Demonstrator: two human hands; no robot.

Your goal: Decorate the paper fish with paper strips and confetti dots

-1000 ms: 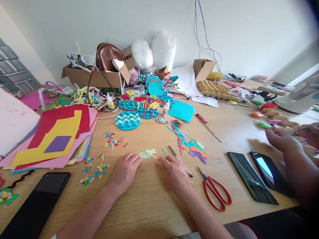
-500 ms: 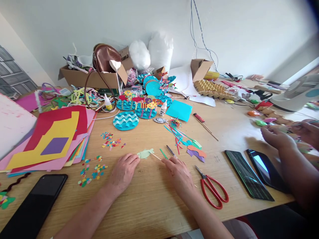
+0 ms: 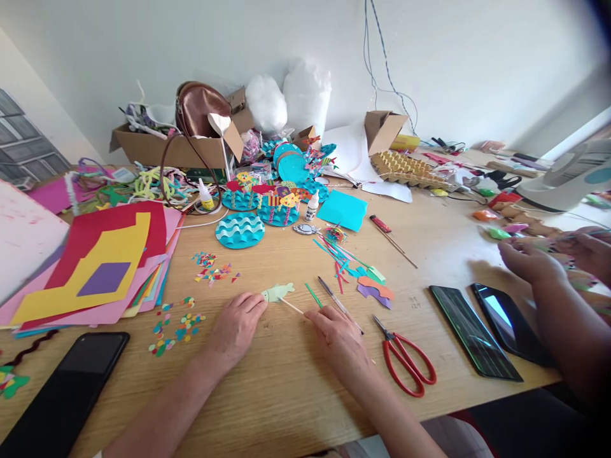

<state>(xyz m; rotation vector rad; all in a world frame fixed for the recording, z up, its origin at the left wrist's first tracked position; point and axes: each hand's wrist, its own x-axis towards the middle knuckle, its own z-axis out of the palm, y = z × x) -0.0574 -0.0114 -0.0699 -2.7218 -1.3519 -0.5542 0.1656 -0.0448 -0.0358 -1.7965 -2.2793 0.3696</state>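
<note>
My left hand (image 3: 236,327) lies flat on the wooden table (image 3: 296,388), its fingertips touching a pale green paper fish (image 3: 277,292). A thin wooden stick (image 3: 292,307) runs from the fish to my right hand (image 3: 340,337), whose fingers are closed over the stick's near end. A pen (image 3: 340,305) lies just right of that hand, and red-handled scissors (image 3: 405,357) lie further right.
A stack of coloured paper (image 3: 102,264) lies at left, with confetti (image 3: 179,324) beside it and a black phone (image 3: 67,388) at front left. Blue wave discs (image 3: 239,230), glue bottles and boxes crowd the back. Two phones (image 3: 477,331) and another person's hands (image 3: 539,264) are at right.
My right hand has slid slightly toward me along the stick. The view has shifted a little. The other person's hands have moved slightly at right.
</note>
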